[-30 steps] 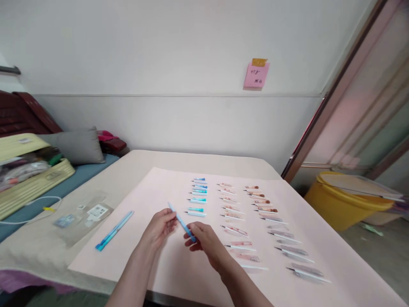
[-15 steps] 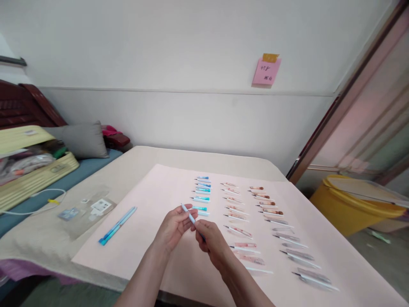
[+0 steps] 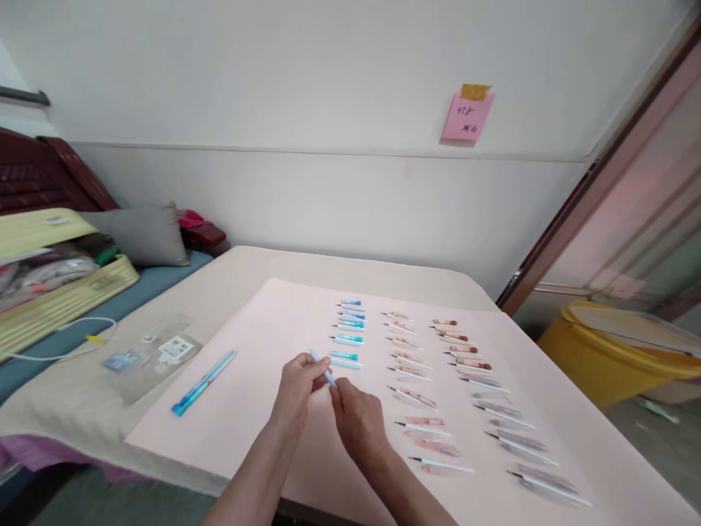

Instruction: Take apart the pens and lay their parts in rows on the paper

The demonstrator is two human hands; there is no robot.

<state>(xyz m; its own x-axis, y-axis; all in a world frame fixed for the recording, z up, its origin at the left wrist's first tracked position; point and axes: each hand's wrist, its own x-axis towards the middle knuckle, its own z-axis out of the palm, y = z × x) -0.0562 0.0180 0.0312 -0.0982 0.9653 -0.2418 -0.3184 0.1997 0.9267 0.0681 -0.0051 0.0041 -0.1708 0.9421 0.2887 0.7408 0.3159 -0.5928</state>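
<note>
A thin blue pen (image 3: 324, 367) sits pinched between both hands above the pink sheet (image 3: 257, 380) — left hand (image 3: 299, 387) curled on its upper end; right hand (image 3: 355, 416) closed on the lower end; rows of dismantled pens (image 3: 416, 372) just beyond; two blue pens (image 3: 204, 381) lie left.

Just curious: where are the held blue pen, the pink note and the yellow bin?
blue pen (image 3: 329, 377), head view, middle of barrel.
pink note (image 3: 467, 117), head view, centre of paper.
yellow bin (image 3: 596, 372), head view, front wall.
</note>
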